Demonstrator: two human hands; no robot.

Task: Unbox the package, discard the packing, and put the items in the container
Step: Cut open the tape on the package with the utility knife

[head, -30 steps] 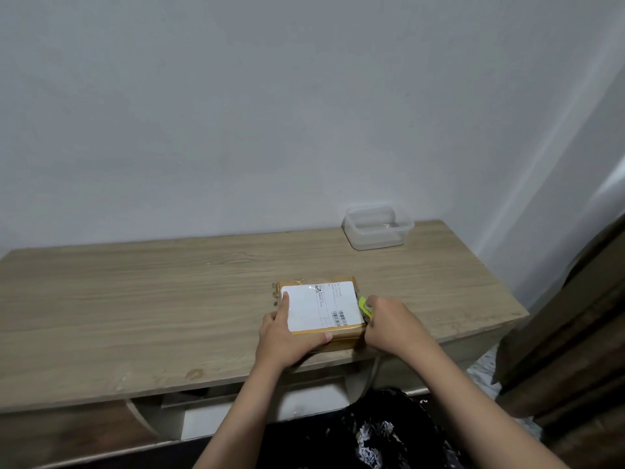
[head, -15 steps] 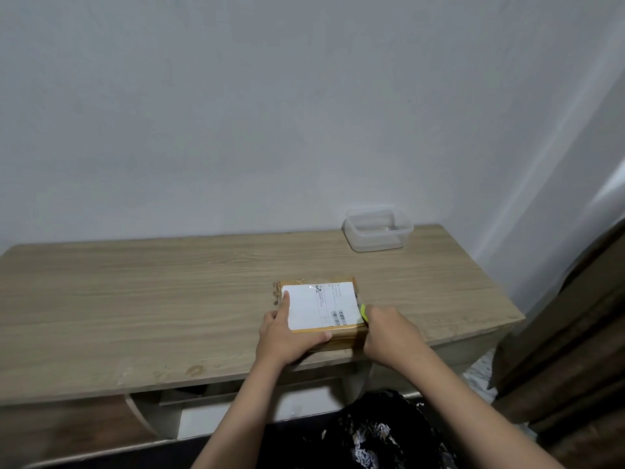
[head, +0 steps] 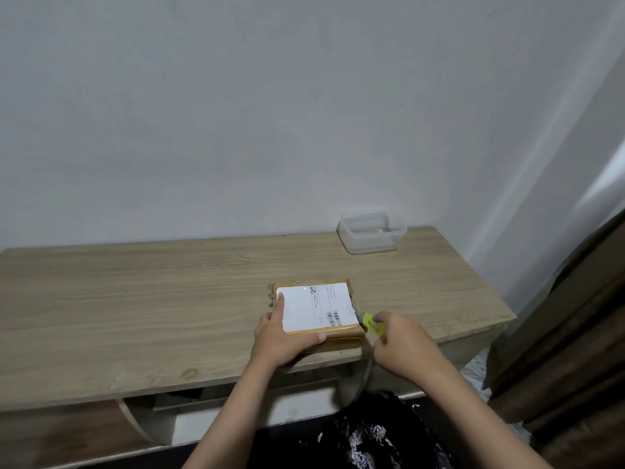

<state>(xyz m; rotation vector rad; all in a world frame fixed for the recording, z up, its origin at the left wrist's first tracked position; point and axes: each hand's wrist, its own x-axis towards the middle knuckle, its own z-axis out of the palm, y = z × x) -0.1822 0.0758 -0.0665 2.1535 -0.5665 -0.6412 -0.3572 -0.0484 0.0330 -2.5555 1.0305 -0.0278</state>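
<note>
A pale wall (head: 270, 113) fills the upper half of the room, and against it stands a wooden desk (head: 135, 299) with a light grain top. At the three o'clock side a dark brown curtain (head: 575, 333) hangs past the desk's end.

Near the desk's front edge, toward five o'clock of its middle, lies the package (head: 318, 313), a flat brown cardboard parcel wound in tape, with a white shipping label (head: 316, 306) covering most of its top. It is flat on the wood and still sealed.

The left hand (head: 280, 336) clamps the parcel's near-left corner, the forefinger stretched flat on the label and the thumb along the front edge. The right hand (head: 402, 346) sits just beside the parcel at its three o'clock, curled tight around a small yellow-green cutter (head: 372, 324) whose tip touches the parcel's right edge.

Up at one o'clock from the package, well apart from it and close to the wall, stands the clear plastic container (head: 372, 231), lidless. Below the desk edge, at six o'clock, dark patterned cloth (head: 372, 434) shows.
</note>
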